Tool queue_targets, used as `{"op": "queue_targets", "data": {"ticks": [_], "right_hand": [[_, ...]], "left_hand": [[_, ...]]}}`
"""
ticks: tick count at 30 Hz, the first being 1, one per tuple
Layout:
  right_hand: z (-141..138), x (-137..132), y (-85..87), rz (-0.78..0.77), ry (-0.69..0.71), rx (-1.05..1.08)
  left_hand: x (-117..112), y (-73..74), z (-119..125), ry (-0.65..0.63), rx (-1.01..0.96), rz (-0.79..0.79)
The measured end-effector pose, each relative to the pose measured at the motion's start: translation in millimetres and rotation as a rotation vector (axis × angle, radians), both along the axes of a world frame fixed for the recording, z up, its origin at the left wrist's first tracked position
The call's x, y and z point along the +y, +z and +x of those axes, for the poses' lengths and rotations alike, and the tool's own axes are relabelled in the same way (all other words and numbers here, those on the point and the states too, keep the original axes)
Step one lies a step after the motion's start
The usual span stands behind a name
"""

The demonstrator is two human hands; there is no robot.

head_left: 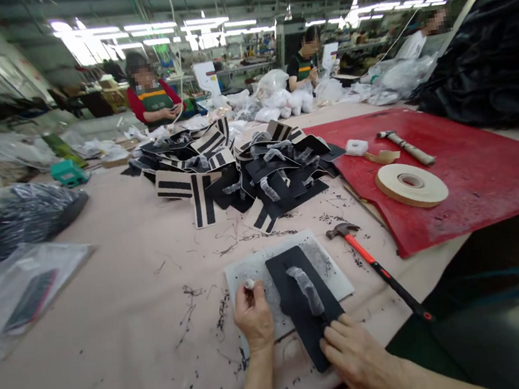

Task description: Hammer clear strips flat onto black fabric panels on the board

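A flat black panel (285, 280) with a plastic-wrapped handle (306, 290) lies slantwise over a grey-white board (328, 262). My right hand (357, 354) grips the panel's near right edge, fingers curled by the lower end of the handle. To the left of the panel, above the board's left edge, my left hand (255, 319) is closed around a small object with a whitish, rounded tip (249, 284); its kind I cannot make out. A claw hammer (368, 258) with a red and black handle rests to the right of the board.
Behind the board is a heap of black panels (256, 169), some showing striped undersides. On a red sheet (484, 158) lie a tape roll (412, 184) and another hammer (406, 147). Thread scraps dot the table (136, 313). Plastic bags (22, 283) lie left; several co-workers are beyond.
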State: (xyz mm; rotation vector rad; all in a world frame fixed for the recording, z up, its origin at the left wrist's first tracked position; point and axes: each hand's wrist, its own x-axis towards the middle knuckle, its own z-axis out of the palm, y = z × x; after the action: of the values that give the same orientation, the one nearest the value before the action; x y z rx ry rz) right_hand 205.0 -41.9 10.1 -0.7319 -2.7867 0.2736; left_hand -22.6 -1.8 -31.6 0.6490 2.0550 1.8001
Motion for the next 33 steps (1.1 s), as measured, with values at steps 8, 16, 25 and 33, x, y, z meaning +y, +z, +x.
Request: {"op": "queue_targets", "data": {"ticks": [8,16,25,33], "right_hand": [[-26,53,57.2,-0.170,-0.353,0.205],[-61,67,9.1,-0.396,-0.490,0.090],[-56,60,-1.3,-0.458,-0.522,0.183],[-55,61,-3.6,-0.461,-0.506,0.207]], "left_hand": [[2,0.5,-3,-0.067,0.086,-0.043],[11,17.4,-6,-0.207,-0.054,0.041],[57,12.7,13,-0.588,-0.177,0.038],[50,10.5,12,-0.623,-0.102,0.008]]}}
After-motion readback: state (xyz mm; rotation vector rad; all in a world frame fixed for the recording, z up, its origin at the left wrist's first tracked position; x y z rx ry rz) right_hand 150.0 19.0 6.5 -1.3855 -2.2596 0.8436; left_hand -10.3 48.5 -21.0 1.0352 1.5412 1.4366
